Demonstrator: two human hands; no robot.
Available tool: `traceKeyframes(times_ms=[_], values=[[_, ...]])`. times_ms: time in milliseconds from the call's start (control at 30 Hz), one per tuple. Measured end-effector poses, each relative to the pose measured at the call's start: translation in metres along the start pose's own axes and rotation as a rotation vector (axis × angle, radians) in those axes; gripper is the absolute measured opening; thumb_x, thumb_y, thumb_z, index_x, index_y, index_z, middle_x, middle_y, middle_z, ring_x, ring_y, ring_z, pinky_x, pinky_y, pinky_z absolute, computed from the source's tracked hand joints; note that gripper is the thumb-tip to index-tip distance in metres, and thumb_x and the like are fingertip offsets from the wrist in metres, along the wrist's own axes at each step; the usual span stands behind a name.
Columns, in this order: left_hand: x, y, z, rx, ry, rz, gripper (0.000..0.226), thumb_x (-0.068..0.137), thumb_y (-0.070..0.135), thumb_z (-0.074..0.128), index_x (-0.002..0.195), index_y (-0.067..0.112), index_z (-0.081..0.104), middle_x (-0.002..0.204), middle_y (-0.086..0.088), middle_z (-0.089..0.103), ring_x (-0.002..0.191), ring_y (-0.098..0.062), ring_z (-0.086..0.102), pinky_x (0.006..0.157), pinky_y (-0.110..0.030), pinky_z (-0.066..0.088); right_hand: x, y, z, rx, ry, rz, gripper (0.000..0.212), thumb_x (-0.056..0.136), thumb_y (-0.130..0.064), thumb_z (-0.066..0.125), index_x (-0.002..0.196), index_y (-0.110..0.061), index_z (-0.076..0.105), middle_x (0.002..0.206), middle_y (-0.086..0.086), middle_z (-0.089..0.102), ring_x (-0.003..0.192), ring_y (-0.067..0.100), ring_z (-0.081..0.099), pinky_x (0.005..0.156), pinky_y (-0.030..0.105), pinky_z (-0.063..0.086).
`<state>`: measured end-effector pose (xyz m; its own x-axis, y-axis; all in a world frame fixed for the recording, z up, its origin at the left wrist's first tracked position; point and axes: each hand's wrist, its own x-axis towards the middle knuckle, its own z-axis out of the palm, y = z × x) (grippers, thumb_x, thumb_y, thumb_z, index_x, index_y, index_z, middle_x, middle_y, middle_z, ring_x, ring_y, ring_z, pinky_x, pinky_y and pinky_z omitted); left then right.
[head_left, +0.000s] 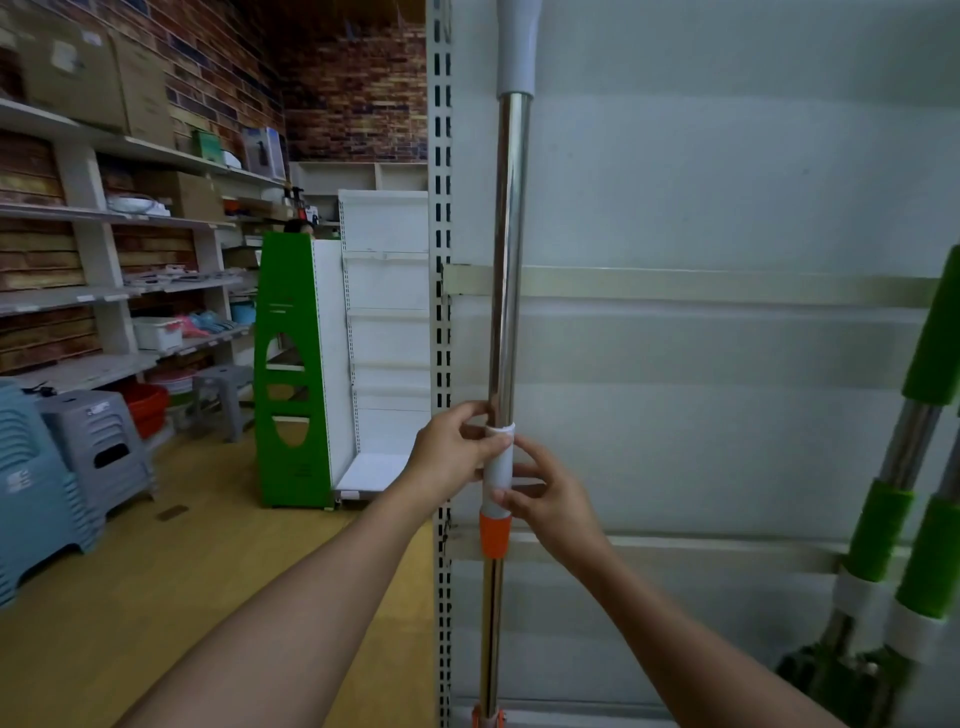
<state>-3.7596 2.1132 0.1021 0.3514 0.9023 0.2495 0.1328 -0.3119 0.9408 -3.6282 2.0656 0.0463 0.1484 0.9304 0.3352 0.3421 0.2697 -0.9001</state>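
1 head-worn wide-angle camera faces forward, close to the pole (506, 260) and shelf panel (727, 182).

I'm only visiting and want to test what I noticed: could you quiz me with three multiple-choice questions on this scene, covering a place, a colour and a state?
1. Where are the green-gripped poles?
A) on the left shelves
B) at the right edge, slanting in front of the white panel
C) flat on the floor

2. What colour is the collar just below the white sleeve of the steel pole?
A) blue
B) orange
C) black

3. How is the steel pole held?
A) upright, both hands on the white sleeve
B) flat across the stools
C) upright, untouched

Answers:
1 B, they slant at the far right.
2 B, an orange band sits under the sleeve.
3 A, the left hand and right hand both grip the sleeve.
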Motion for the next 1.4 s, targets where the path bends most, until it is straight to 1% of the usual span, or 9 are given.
traceKeyframes(times_ms=[100, 333, 533, 967, 1067, 1133, 1233, 1333, 1400], values=[[0.0, 0.0, 0.001, 0.005, 0.006, -0.003, 0.04, 0.088, 0.012, 0.064, 0.126, 0.019, 0.053, 0.1, 0.0, 0.06, 0.106, -0.026, 0.061, 0.086, -0.042, 0.056, 0.003, 0.003, 0.003, -0.074, 0.009, 0.004, 0.055, 0.083, -0.013, 0.07, 0.131, -0.031, 0.05, 0.115, 0.006, 0.067, 0.099, 0.015, 0.065, 0.087, 0.039, 0.055], [0.002, -0.003, 0.003, -0.007, 0.021, 0.002, 0.033, 0.087, 0.012, 0.065, 0.116, 0.023, 0.055, 0.108, -0.008, 0.063, 0.106, -0.026, 0.062, 0.087, -0.047, 0.055, 0.007, 0.007, 0.002, -0.1, 0.03, 0.012, 0.056, 0.083, -0.013, 0.07, 0.133, -0.029, 0.051, 0.113, 0.006, 0.067, 0.098, 0.014, 0.066, 0.087, 0.039, 0.056], [0.001, -0.003, 0.004, 0.033, 0.028, 0.024, 0.041, 0.088, 0.015, 0.064, 0.127, 0.018, 0.052, 0.116, -0.01, 0.062, 0.109, -0.026, 0.061, 0.088, -0.046, 0.055, 0.007, 0.007, 0.003, -0.081, 0.044, 0.021, 0.056, 0.083, -0.011, 0.07, 0.134, -0.026, 0.05, 0.114, 0.008, 0.067, 0.099, 0.017, 0.065, 0.086, 0.039, 0.056], [-0.005, -0.004, 0.009, 0.17, 0.093, 0.098, 0.042, 0.09, 0.024, 0.062, 0.13, 0.022, 0.051, 0.121, -0.006, 0.06, 0.106, -0.022, 0.06, 0.092, -0.046, 0.053, 0.006, 0.004, 0.008, -0.116, 0.071, 0.026, 0.057, 0.086, -0.01, 0.066, 0.137, -0.028, 0.048, 0.114, 0.008, 0.066, 0.101, 0.018, 0.064, 0.089, 0.041, 0.055], [-0.008, -0.006, 0.009, 0.176, 0.085, 0.097, 0.049, 0.089, 0.02, 0.063, 0.136, 0.024, 0.047, 0.129, -0.005, 0.058, 0.113, -0.023, 0.057, 0.094, -0.044, 0.052, 0.004, 0.003, 0.008, -0.145, 0.082, 0.017, 0.056, 0.086, -0.012, 0.066, 0.136, -0.027, 0.048, 0.115, 0.007, 0.066, 0.1, 0.016, 0.064, 0.088, 0.04, 0.055], [-0.011, -0.008, 0.009, 0.166, 0.083, 0.092, 0.055, 0.089, 0.014, 0.063, 0.139, 0.025, 0.043, 0.132, -0.005, 0.056, 0.118, -0.023, 0.055, 0.095, -0.038, 0.05, 0.002, 0.002, 0.008, -0.17, 0.077, 0.021, 0.054, 0.087, -0.014, 0.065, 0.136, -0.026, 0.047, 0.114, 0.007, 0.067, 0.099, 0.015, 0.064, 0.087, 0.039, 0.055], [-0.02, -0.013, 0.012, 0.143, 0.083, 0.064, 0.063, 0.088, 0.007, 0.062, 0.143, 0.026, 0.037, 0.134, -0.005, 0.054, 0.119, -0.02, 0.055, 0.086, -0.027, 0.049, -0.001, -0.001, 0.008, -0.204, 0.055, 0.029, 0.049, 0.088, -0.018, 0.063, 0.135, -0.026, 0.048, 0.113, 0.008, 0.068, 0.099, 0.014, 0.065, 0.087, 0.04, 0.055], [-0.031, -0.016, 0.015, 0.136, 0.026, 0.041, 0.075, 0.088, 0.004, 0.062, 0.148, 0.029, 0.024, 0.142, -0.004, 0.047, 0.125, -0.02, 0.051, 0.092, -0.03, 0.048, -0.008, -0.005, 0.007, -0.229, 0.048, 0.031, 0.051, 0.089, -0.024, 0.062, 0.137, -0.027, 0.045, 0.117, 0.006, 0.067, 0.104, 0.015, 0.064, 0.089, 0.042, 0.054], [-0.038, -0.016, 0.014, 0.143, -0.002, 0.037, 0.082, 0.088, 0.006, 0.063, 0.15, 0.03, 0.016, 0.146, -0.003, 0.042, 0.129, -0.021, 0.047, 0.099, -0.034, 0.045, -0.013, -0.009, 0.004, -0.254, 0.068, 0.051, 0.057, 0.089, -0.027, 0.063, 0.14, -0.03, 0.039, 0.122, 0.008, 0.064, 0.109, 0.017, 0.062, 0.092, 0.04, 0.052]])
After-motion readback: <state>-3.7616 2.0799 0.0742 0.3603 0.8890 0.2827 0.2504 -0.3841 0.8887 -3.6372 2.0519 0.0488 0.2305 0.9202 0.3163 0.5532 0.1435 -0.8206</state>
